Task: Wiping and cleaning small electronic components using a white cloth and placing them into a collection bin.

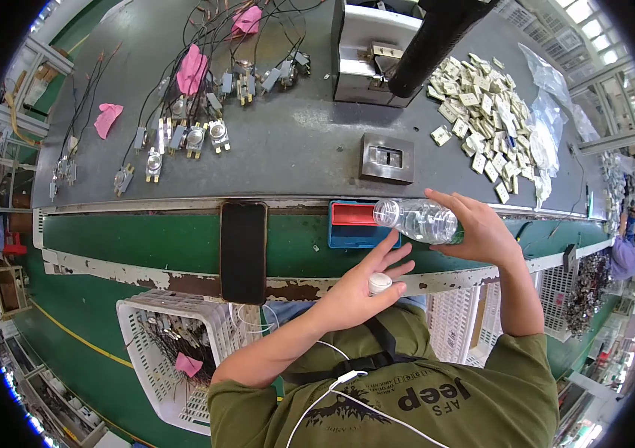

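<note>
Grasping a clear bottle (pixel 423 222) in the right hand (pixel 484 231), with the neck turned left, seemingly above a blue tray (pixel 355 239). Holding a white cap (pixel 379 283) in the left hand (pixel 351 296), between thumb and spread fingers. Facing a grey worktop (pixel 287 160) bearing heaped pale parts (pixel 481 104).

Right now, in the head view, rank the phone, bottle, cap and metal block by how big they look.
Phone and bottle, too close to rank; the right hand partly hides the bottle
Metal block
Cap
</note>
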The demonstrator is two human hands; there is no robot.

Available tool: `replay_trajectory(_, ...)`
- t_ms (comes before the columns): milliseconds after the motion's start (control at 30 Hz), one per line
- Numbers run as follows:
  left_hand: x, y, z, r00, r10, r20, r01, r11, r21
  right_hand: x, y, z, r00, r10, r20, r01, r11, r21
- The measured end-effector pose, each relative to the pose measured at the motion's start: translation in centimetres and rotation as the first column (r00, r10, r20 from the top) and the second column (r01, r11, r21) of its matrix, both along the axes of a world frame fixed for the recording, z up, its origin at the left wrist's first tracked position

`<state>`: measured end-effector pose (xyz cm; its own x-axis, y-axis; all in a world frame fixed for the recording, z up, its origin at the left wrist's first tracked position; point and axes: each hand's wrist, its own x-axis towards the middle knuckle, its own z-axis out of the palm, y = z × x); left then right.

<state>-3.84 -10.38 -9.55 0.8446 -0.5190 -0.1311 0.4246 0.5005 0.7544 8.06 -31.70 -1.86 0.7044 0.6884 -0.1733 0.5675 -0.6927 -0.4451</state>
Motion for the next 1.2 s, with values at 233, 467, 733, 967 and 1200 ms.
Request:
replay_trajectory(233,0.2,-0.2,-0.2,1.0,0.001,0.012,-0.001,0.999,-0.041,0.1,0.3,0.5,1.0,0.002,0.003,-0.002,1.0,-0.023)
replay_trajectory(467,0.4,-0.1,-0.1,1.0,-0.015,-0.003,0.014,0.998,-0.064,0.1,0.3,0.9,1.0,0.007,0.018,-0.005,0.997,-0.077)
replay_trajectory(733,0.5,-0.2,-0.2,1.0,-0.018,-0.007,0.017,0.997,-0.072,0.1,0.3,1.0,1.0,-0.005,0.019,0.007,0.996,-0.093)
replay_trajectory(967,0.5,-0.2,-0.4,1.0,-0.022,0.0,0.022,0.999,-0.043,0.2,0.3,1.2,1.0,-0.003,0.007,0.004,0.989,-0.145)
replay_trajectory(1200,0.5,-0.3,-0.2,1.0,-0.021,0.011,0.022,0.999,-0.047,0.2,0.2,1.2,1.0,0.004,0.011,-0.002,0.99,-0.141)
